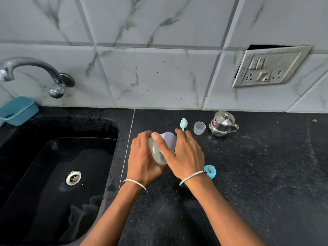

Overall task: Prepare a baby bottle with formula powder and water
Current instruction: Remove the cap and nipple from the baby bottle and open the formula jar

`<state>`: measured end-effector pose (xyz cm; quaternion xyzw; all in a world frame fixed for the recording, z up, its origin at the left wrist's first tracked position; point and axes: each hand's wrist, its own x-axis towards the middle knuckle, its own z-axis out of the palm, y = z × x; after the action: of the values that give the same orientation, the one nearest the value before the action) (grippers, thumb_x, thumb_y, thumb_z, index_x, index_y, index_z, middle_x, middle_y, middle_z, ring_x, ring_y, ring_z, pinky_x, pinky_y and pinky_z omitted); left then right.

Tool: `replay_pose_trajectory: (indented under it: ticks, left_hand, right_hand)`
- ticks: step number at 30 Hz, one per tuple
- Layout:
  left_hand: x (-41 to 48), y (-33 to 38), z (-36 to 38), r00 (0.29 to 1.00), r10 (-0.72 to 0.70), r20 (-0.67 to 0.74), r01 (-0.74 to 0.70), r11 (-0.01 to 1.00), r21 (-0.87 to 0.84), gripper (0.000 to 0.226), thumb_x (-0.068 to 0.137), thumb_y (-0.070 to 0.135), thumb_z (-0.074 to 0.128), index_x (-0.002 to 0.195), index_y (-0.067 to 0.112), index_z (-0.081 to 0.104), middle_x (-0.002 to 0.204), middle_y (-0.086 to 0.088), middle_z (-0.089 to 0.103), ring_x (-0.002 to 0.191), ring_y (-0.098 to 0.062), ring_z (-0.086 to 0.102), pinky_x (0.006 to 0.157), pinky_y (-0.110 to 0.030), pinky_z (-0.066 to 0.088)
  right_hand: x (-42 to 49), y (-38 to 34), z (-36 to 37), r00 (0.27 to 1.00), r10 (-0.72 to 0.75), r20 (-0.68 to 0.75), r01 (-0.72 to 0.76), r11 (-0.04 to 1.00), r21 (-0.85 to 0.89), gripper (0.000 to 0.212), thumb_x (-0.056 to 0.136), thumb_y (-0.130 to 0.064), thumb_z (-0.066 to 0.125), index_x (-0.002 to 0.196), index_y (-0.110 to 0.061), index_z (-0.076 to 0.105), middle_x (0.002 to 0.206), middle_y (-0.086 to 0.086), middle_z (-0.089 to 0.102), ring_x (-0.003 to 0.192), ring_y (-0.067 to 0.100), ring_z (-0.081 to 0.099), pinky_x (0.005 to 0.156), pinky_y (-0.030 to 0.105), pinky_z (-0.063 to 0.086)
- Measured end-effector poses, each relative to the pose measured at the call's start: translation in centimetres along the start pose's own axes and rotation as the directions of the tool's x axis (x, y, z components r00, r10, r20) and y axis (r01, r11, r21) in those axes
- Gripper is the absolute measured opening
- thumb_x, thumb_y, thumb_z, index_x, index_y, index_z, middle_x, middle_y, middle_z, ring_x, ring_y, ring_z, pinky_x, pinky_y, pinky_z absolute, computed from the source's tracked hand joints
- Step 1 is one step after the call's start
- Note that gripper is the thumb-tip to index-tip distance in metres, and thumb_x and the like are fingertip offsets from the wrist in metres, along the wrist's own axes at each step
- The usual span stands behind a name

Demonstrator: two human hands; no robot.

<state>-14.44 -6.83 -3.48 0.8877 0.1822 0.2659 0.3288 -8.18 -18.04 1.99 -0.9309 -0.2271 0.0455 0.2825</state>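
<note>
The black stone counter (248, 174) takes most of the room before me, with one dark sink (53, 174) on its left side and one steel tap (35, 71) over it. On the wall there is one switch plate (269, 66), and beside the sink one blue plastic tub (17, 110).

Both hands are closed around one clear baby bottle (158, 151), which is tilted over the counter near the sink edge. The left hand (143, 160) grips its body, and the right hand (186, 155) holds the pale upper part; the motion blur hides how exactly.

The task looks to me in an early or middle stage. The one blue nipple ring (210, 171) lies apart on the counter, just beside the right wrist, so the bottle is not yet closed. If powder or water is already inside, I cannot tell.

Behind the hands stand one small steel pot with lid (222, 124), one clear cap (199, 127) and one green spoon (183, 123). Each wrist has one bangle.
</note>
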Motion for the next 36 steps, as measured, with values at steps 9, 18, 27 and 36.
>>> replay_pose_trajectory:
  ticks: [9, 18, 27, 36]
  left_hand:
    - [-1.8, 2.0, -3.5, 0.984, 0.113, 0.135, -0.117, 0.993, 0.021, 0.073, 0.049, 0.049, 0.081, 0.113, 0.025, 0.056, 0.099, 0.014, 0.065, 0.087, -0.018, 0.066, 0.074, -0.035, 0.053]
    - [-0.9, 3.0, -5.2, 0.956, 0.117, 0.267, -0.134, 0.99, 0.044, 0.076, 0.041, 0.05, 0.077, 0.11, 0.028, 0.055, 0.078, 0.01, 0.066, 0.066, -0.019, 0.063, 0.058, -0.03, 0.047]
    - [-1.3, 0.8, -5.7, 0.769, 0.098, 0.632, 0.189, 0.909, -0.371, 0.096, 0.04, 0.017, 0.089, 0.129, 0.018, 0.053, 0.108, -0.006, 0.067, 0.095, -0.033, 0.067, 0.077, -0.05, 0.059]
    - [-1.6, 0.6, -5.2, 0.894, 0.095, 0.438, -0.055, 0.993, -0.104, 0.096, 0.044, 0.043, 0.096, 0.122, 0.027, 0.044, 0.104, 0.019, 0.061, 0.089, -0.01, 0.062, 0.069, -0.028, 0.05]
  right_hand:
    - [-2.3, 0.4, 1.0, 0.925, -0.177, -0.337, 0.181, 0.983, -0.02, 0.059, 0.088, -0.069, 0.044, 0.072, -0.014, 0.056, 0.072, 0.006, 0.065, 0.065, 0.028, 0.062, 0.058, 0.031, 0.033]
    - [-3.1, 1.2, 0.0, 0.88, -0.253, -0.401, 0.311, 0.947, 0.085, 0.049, 0.09, -0.06, 0.052, 0.075, -0.014, 0.059, 0.072, 0.002, 0.063, 0.063, 0.023, 0.058, 0.057, 0.038, 0.047]
    - [-2.5, 2.3, -3.4, 0.756, -0.653, 0.038, 0.644, 0.753, 0.138, 0.062, 0.083, -0.068, 0.057, 0.115, -0.016, 0.066, 0.105, -0.005, 0.067, 0.089, 0.013, 0.062, 0.077, 0.031, 0.052]
    - [-2.4, 1.0, -5.4, 0.939, -0.141, 0.314, 0.153, 0.988, -0.015, 0.089, 0.086, -0.089, 0.028, 0.089, -0.01, 0.069, 0.062, 0.005, 0.068, 0.059, 0.022, 0.073, 0.076, 0.04, 0.057]
